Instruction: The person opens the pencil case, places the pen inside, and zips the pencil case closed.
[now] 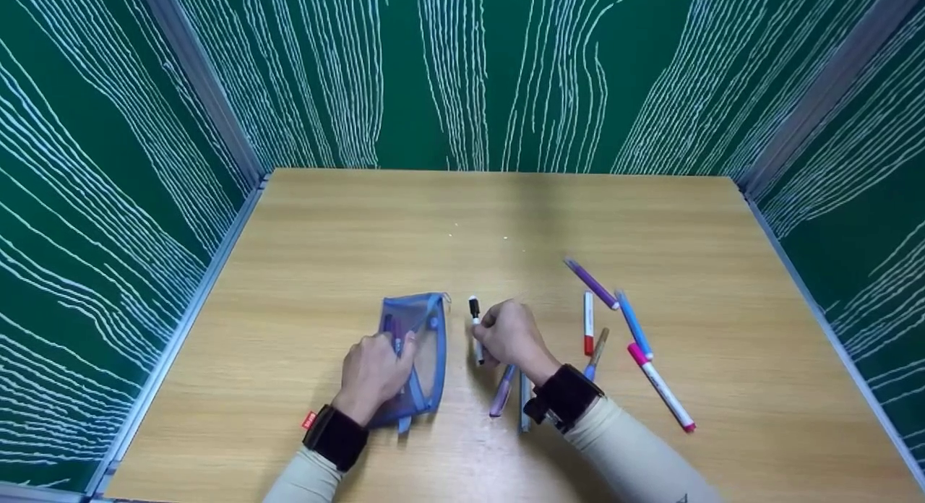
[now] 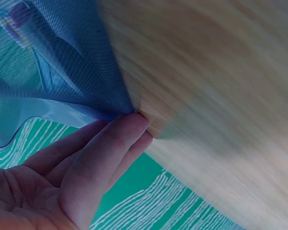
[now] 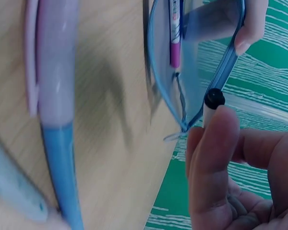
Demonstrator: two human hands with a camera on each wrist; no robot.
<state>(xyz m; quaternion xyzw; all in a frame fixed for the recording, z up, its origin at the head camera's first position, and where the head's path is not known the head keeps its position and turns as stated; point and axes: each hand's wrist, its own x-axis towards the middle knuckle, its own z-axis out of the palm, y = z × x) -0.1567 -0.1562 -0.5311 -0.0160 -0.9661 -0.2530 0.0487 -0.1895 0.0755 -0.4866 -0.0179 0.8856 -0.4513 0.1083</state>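
Note:
My left hand (image 1: 376, 373) grips a blue mesh pencil pouch (image 1: 438, 358), with its thumb at the rim of the opening. In the right wrist view the pouch gapes, and a white marker with a magenta end (image 3: 175, 52) lies inside. A dark purple pen (image 1: 390, 325) shows through the mesh in the head view. Just right of the pouch, my right hand (image 1: 509, 333) pinches a slim white marker with a black cap (image 1: 474, 308) between thumb and fingers. The marker is apart from the pouch in the head view.
Around my right wrist lie a purple pen (image 1: 501, 394), a grey-blue pen (image 1: 525, 405) and a brown-and-blue pen (image 1: 597, 353). Farther right are a red-capped marker (image 1: 588, 315), a purple marker (image 1: 592, 283), a blue marker (image 1: 634, 324) and a pink-capped marker (image 1: 663, 389). Green walls (image 1: 498, 76) enclose the table.

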